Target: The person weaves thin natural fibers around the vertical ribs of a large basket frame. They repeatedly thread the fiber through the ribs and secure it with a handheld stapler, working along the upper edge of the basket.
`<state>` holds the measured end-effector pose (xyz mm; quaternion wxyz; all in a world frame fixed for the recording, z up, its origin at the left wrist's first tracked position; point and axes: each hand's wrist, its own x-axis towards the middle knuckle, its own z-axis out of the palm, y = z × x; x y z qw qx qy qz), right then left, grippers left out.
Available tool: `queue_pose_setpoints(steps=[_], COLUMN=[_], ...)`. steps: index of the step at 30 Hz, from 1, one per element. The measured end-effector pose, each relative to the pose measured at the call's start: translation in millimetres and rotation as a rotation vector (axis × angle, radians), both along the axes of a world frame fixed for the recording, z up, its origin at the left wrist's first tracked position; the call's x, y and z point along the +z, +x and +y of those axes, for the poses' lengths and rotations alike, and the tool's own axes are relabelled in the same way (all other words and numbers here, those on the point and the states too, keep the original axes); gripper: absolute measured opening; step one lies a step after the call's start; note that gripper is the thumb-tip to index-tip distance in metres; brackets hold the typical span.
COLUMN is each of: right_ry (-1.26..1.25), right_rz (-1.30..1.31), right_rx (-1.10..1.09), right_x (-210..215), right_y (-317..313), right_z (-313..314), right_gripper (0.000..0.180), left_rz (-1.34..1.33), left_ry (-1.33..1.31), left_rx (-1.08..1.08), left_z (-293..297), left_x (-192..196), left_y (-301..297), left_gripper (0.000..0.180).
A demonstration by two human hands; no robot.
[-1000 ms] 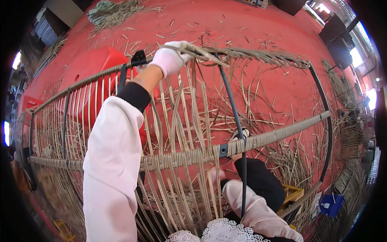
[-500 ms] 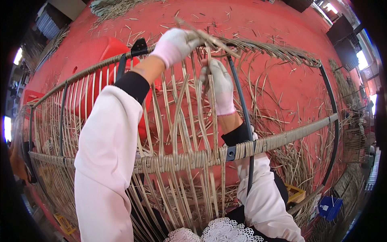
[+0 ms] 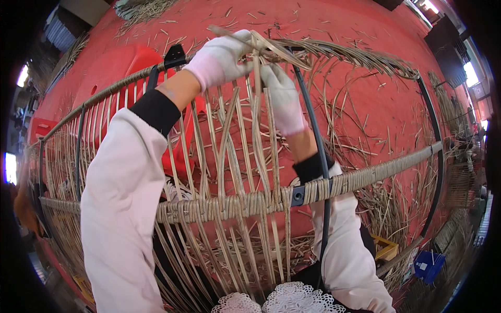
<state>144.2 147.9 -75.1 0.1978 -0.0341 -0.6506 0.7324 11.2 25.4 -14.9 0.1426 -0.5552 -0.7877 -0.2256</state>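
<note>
A black metal frame, partly woven with rattan, stands in front of me; its top rail (image 3: 120,86) and middle rail (image 3: 370,169) are wrapped in tan strands. My left hand (image 3: 220,58), in a white and pink glove, is closed around rattan strips (image 3: 284,52) at the top rail. Just right of it, my right hand (image 3: 284,101), gloved alike, reaches up behind the frame, its fingers closed at an upright strip beneath the rail. Those fingertips are partly hidden by the strips. Several upright rattan strips (image 3: 227,141) run between the two rails.
A red plastic chair (image 3: 138,57) stands beyond the frame at left. Rattan scraps (image 3: 386,208) litter the red floor (image 3: 365,23). A yellow crate (image 3: 385,249) and a blue box (image 3: 429,266) lie at lower right. White lace (image 3: 297,300) shows at the bottom edge.
My right hand has risen toward the top rail. My left hand has shifted slightly left and up with the strips, whose loose ends now lie closer along the rail.
</note>
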Motion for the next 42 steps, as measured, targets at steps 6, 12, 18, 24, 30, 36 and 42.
queue_pose_setpoints(steps=[6, 12, 18, 24, 30, 36, 42], right_ry=[-0.195, 0.698, 0.415, 1.246, 0.700, 0.605, -0.141], right_rz=[-0.173, -0.889, 0.033, 0.496, 0.032, -0.512, -0.598], right_rx=[-0.083, 0.184, -0.240, -0.312, -0.266, 0.282, 0.678], right_x=[-90, -209, -113, -68, -48, -12, -21], right_y=[116, 225, 36, -76, 86, 401, 453], right_z=[-20, -21, 13, 47, 10, -36, -21], right_gripper=[0.033, 0.029, 0.026, 0.019, 0.016, 0.010, 0.018], left_rz=[0.366, 0.427, -0.683, -0.545, -0.150, -0.445, -2.775], left_ry=[-0.071, -0.074, -0.088, -0.292, -0.460, -0.007, -0.396], left_rx=[0.102, 0.059, -0.013, -0.044, 0.286, 0.088, 0.190], left_z=[5, 2, 30, 51, 33, -125, -177], left_x=[-12, -10, 7, -35, 3, 107, 42], left_y=[-3, 4, -50, -122, -65, 229, 527], left_gripper=[0.015, 0.018, 0.030, 0.028, 0.034, 0.021, 0.039])
